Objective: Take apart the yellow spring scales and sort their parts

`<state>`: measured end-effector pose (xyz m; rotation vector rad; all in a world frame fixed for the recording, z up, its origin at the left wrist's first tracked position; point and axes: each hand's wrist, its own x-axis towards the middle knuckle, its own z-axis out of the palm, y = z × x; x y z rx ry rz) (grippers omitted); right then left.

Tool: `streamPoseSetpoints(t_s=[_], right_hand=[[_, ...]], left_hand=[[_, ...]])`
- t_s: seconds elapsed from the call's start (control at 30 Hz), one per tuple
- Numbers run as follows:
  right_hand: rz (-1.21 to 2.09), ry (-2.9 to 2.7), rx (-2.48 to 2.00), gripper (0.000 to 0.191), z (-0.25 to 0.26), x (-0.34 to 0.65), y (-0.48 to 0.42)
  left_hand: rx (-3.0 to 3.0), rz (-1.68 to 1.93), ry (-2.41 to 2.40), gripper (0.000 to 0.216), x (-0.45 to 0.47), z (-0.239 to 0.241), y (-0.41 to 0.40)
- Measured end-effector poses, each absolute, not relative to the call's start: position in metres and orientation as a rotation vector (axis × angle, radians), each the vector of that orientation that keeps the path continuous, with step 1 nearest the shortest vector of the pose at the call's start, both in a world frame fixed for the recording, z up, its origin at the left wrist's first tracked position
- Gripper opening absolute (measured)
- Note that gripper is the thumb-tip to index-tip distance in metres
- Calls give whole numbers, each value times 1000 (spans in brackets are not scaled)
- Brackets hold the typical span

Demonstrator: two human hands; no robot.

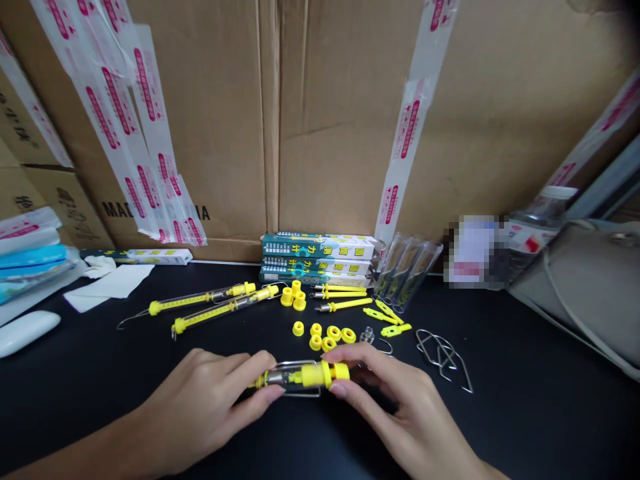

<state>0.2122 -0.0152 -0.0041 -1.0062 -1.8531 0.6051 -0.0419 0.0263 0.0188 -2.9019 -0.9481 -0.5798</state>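
**2 hands close on a half-built spring scale**

The spring scale (pixel 295 377) lies level just above the black table (pixel 525 400), front and centre, between both hands. The left hand (pixel 210 393) is pinched around its clear barrel, thumb below and fingers on top. The right hand (pixel 395 407) is clamped on the yellow cap (pixel 336 372) at the barrel's right end.

Judging by the grip, the cap is being seated on the barrel. That likely goes best with the 2 parts kept in 1 straight line, the left hand steady, and the right pushing squarely without crushing the thin tube.

The barrel is glossy, transparent plastic with a yellow printed strip and a metal part inside. The cap is matte, ribbed and round. A bent wire loop rests under the barrel.

Behind it lie 2 finished scales (pixel 200 301), loose yellow rings (pixel 327 335), slim yellow rods (pixel 340 293), springy wire hooks (pixel 443 350), empty clear tubes (pixel 407 270) and stacked printed boxes (pixel 320 257). Taped cardboard cartons (pixel 340 120) form the backdrop.
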Motion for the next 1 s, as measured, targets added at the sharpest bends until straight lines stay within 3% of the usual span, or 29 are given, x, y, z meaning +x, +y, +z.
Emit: streamPoseSetpoints(t_s=[0.73, 0.9, 1.0], right_hand=[[430, -1663, -956, 20, -8, 215, -10], [419, -1970, -949, 15, -6, 216, -8], [369, -2131, -910, 24, -6, 215, -9]], left_hand=[[-2922, -467, -904, 43, -45, 13, 26], [-2966, -459, -760, 40, -48, 15, 25], [-2949, -499, -738, 42, -48, 15, 24]])
